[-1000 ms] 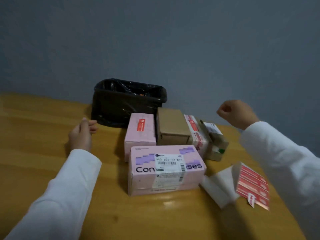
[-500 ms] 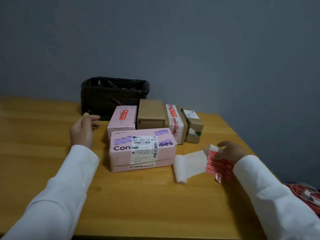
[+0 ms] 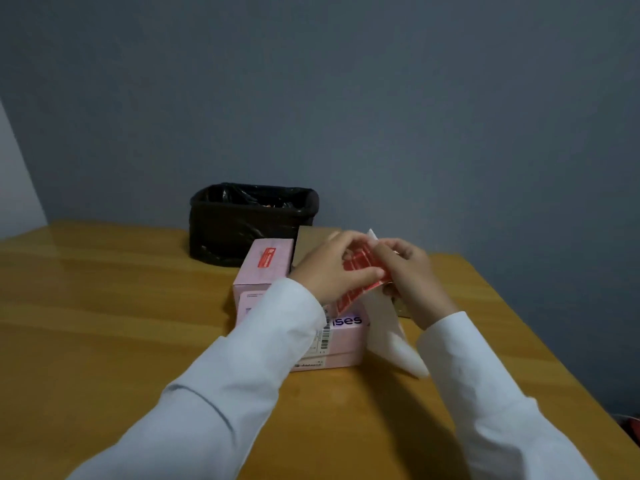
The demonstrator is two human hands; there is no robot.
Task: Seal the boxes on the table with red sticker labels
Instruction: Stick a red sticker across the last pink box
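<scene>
Both hands hold the sheet of red sticker labels (image 3: 360, 268) up above the boxes. My left hand (image 3: 332, 268) pinches its near edge and my right hand (image 3: 408, 271) grips its right side. White backing paper (image 3: 388, 327) hangs down from the sheet to the table. A large pink box (image 3: 343, 344) with a white barcode label lies below, partly hidden by my left sleeve. Behind it stands a smaller pink box (image 3: 266, 268) with a red sticker on top. A brown box (image 3: 311, 237) peeks out behind my left hand; the other boxes are hidden.
A black bin (image 3: 249, 223) lined with a black bag stands at the back of the wooden table (image 3: 104, 323), against the grey wall. The table's right edge runs diagonally close to my right arm. Something red lies on the floor at the far right (image 3: 628, 427).
My right hand has lifted the label sheet off the table to the middle. My left hand has left the table by the bin and joined it on the sheet.
</scene>
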